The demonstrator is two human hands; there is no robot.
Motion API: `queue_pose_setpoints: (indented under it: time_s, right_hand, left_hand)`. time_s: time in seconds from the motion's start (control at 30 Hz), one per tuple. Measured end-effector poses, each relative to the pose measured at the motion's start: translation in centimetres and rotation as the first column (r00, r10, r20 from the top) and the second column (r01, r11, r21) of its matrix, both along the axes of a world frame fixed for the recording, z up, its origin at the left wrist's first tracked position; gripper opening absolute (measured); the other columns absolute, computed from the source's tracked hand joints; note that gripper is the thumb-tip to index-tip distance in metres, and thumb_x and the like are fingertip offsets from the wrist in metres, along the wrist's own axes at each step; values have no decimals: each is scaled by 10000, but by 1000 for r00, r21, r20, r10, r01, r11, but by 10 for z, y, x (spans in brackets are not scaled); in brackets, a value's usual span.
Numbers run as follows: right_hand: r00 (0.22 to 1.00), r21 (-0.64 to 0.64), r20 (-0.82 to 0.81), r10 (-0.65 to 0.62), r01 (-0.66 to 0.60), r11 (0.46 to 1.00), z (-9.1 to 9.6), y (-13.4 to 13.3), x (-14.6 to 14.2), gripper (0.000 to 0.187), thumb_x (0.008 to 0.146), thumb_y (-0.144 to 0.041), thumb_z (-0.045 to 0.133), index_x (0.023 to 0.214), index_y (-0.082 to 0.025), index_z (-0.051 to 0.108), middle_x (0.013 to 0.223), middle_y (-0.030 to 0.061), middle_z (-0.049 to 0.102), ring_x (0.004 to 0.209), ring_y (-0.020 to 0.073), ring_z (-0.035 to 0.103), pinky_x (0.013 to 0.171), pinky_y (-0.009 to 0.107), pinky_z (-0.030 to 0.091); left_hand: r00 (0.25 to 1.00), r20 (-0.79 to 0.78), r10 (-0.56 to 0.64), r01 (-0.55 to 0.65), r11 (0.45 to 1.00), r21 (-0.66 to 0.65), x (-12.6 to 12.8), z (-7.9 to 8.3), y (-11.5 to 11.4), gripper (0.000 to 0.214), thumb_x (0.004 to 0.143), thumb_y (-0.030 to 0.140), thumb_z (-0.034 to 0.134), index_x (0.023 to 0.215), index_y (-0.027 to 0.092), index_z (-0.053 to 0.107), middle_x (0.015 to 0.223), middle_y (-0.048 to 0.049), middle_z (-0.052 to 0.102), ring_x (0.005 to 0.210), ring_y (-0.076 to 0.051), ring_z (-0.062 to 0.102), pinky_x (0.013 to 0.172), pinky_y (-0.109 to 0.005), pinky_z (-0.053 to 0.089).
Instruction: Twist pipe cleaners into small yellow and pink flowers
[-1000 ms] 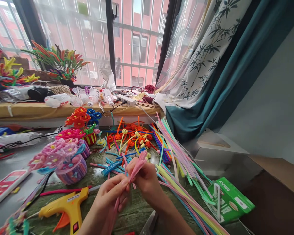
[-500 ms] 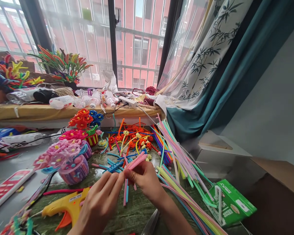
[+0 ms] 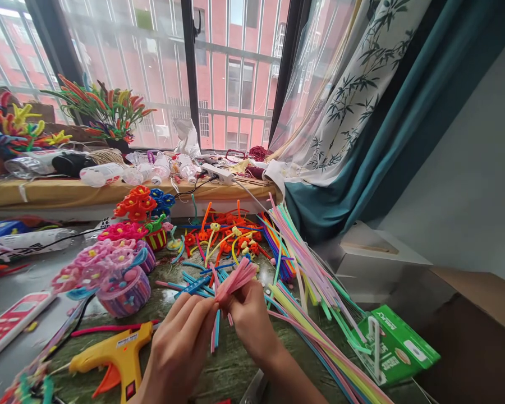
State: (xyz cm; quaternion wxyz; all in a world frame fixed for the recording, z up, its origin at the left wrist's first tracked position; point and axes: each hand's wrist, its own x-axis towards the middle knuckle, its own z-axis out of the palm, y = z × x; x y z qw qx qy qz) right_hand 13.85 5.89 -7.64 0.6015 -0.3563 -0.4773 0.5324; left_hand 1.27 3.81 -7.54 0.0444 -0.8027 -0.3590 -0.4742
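Note:
A bundle of pink pipe cleaners (image 3: 240, 278) is pinched between my two hands over the middle of the table. My left hand (image 3: 179, 336) has its fingers closed at the bundle's lower end. On the right side of the same bundle, my right hand (image 3: 252, 320) grips with thumb and fingers; its top fans out above them. Just behind lie short blue pipe cleaners (image 3: 193, 285). To the left of my left hand rests a yellow glue gun (image 3: 120, 353) with an orange trigger. Scissors (image 3: 255, 388) lie partly visible below my right hand.
Long pastel pipe cleaners (image 3: 307, 275) spread along the right, near a green box (image 3: 398, 348). Pipe-cleaner flower pots (image 3: 124, 292) stand at left. Orange flowers and stems (image 3: 227, 224) are heaped at the back. Plastic bottles (image 3: 103, 175) line the windowsill. A cardboard box (image 3: 480, 303) is at far right.
The pink bundle now stands slightly more upright and its top shows more fanned out. My right fingers have shifted around it. The whole view has moved slightly.

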Motion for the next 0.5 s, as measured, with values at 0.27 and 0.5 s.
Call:
queue_pose_setpoints:
  time_s: [0.27,0.5]
  right_hand:
    - [992,223,-109,63,-37,974,0,-4,1,158,741,-77,556,616,-168,528,661,-23,534,597,110,471,565,235,366]
    - [993,320,-99,72,-37,947,-5,-3,2,174,750,-76,592,610,-167,541,704,-18,555,643,110,495,602,231,368]
  left_hand:
    - [847,513,138,210,801,-561,7,7,-11,155,812,287,628,703,182,660,634,10,580,584,-131,481,544,-201,386]
    - [561,769,307,556,548,-625,16,11,-12,328,662,445,770,606,139,665,529,30,447,529,-90,338,463,-167,303]
